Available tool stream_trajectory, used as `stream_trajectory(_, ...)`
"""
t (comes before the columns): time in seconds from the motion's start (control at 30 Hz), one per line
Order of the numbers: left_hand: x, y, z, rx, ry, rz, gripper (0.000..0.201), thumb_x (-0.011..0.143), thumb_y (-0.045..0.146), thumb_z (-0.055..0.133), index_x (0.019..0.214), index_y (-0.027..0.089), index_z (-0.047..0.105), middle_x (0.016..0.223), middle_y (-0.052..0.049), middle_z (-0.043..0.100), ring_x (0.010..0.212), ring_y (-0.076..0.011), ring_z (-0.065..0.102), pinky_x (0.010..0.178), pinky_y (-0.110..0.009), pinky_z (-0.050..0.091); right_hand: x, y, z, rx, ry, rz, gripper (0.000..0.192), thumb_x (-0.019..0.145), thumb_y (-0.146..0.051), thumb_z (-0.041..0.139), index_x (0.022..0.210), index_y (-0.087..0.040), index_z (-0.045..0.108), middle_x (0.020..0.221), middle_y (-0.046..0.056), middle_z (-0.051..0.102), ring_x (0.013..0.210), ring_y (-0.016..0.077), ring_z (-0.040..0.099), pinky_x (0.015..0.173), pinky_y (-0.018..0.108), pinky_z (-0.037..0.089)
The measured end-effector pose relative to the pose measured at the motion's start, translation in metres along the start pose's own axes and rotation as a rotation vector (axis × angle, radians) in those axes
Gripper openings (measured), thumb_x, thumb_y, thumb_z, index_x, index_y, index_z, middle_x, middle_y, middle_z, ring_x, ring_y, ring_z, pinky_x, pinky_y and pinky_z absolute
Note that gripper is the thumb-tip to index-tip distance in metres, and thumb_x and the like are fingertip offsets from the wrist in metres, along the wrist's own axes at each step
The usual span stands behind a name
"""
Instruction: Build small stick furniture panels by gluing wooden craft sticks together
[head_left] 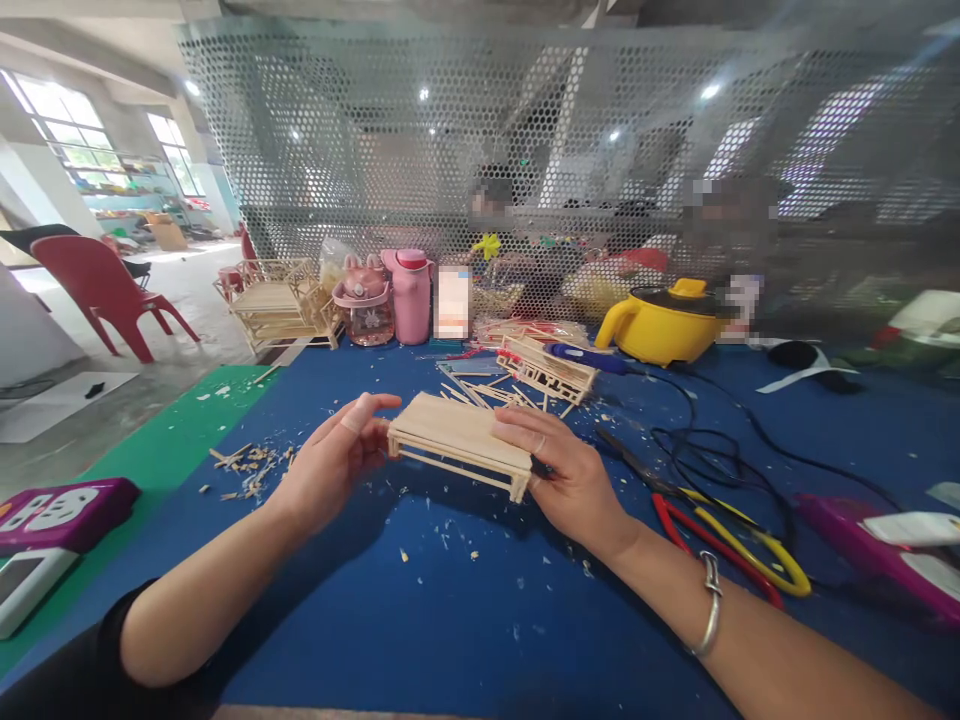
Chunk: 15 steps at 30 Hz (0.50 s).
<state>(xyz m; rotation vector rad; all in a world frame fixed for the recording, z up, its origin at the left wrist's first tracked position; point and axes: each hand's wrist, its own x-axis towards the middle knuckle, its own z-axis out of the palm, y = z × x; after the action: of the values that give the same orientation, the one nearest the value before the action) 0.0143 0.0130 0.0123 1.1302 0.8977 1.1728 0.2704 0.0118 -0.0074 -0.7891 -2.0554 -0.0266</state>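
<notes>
Between my hands, a miniature wooden table (450, 428) made of thin sticks is held above the blue work surface, its flat top tilted toward me. My right hand (566, 470) grips its right end, with fingers over the top and the thumb side at the corner leg. At the opposite end, my left hand (330, 455) has its curled fingers against the edge, and the index finger reaches past the corner. A second small stick-built piece (551, 370) lies behind it among loose thin wooden sticks (480, 385).
Red-and-yellow-handled pliers (720, 540) and black cable (697, 450) lie at right. Along the back stand a pink bottle (411, 300), a clear pink-lidded jug (364, 310), a yellow pot (667, 325) and stick furniture (281, 305). Wood scraps (251, 468) lie left; perforated mesh (420, 150) rises behind.
</notes>
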Motion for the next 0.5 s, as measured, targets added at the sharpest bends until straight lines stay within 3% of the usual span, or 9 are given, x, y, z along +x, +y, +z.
stream_trajectory(0.13, 0.003, 0.002, -0.006, 0.209, 0.075, 0.073, 0.055, 0.084, 0.052, 0.05, 0.131, 0.023, 0.048, 0.064, 0.003, 0.058, 0.063, -0.0119, 0.053, 0.064, -0.025, 0.042, 0.007, 0.011, 0.003, -0.138, -0.048, -0.11, 0.04, 0.081, -0.008, 0.053, 0.116, -0.027, 0.059, 0.123, 0.009, 0.061, 0.112, 0.0216, 0.054, 0.093, 0.047, 0.045)
stream_trajectory(0.23, -0.006, 0.002, -0.008, 0.288, 0.107, 0.105, 0.059, 0.08, 0.046, 0.059, 0.132, 0.021, 0.047, 0.073, 0.001, 0.066, 0.072, -0.0145, 0.059, 0.077, -0.029, 0.045, 0.011, 0.016, 0.007, -0.205, -0.074, -0.115, 0.039, 0.082, -0.008, 0.051, 0.117, -0.023, 0.06, 0.121, 0.011, 0.061, 0.107, 0.023, 0.057, 0.091, 0.049, 0.046)
stream_trajectory(0.4, -0.032, -0.005, -0.013, 0.136, 0.055, -0.052, 0.056, 0.08, 0.043, 0.061, 0.131, 0.02, 0.048, 0.112, -0.008, 0.067, 0.106, -0.0213, 0.06, 0.096, -0.036, 0.041, 0.008, 0.013, 0.013, -0.089, -0.169, -0.058, 0.04, 0.085, -0.01, 0.047, 0.122, -0.022, 0.056, 0.124, 0.011, 0.059, 0.114, 0.0197, 0.055, 0.094, 0.039, 0.048)
stream_trajectory(0.5, -0.041, -0.009, -0.013, 0.1, 0.083, -0.123, 0.058, 0.077, 0.04, 0.066, 0.128, 0.018, 0.051, 0.109, -0.01, 0.069, 0.103, -0.0224, 0.062, 0.094, -0.037, 0.043, 0.005, 0.014, 0.016, -0.039, -0.202, -0.046, 0.04, 0.086, -0.012, 0.046, 0.123, -0.024, 0.056, 0.127, 0.009, 0.057, 0.116, 0.0181, 0.054, 0.096, 0.037, 0.048)
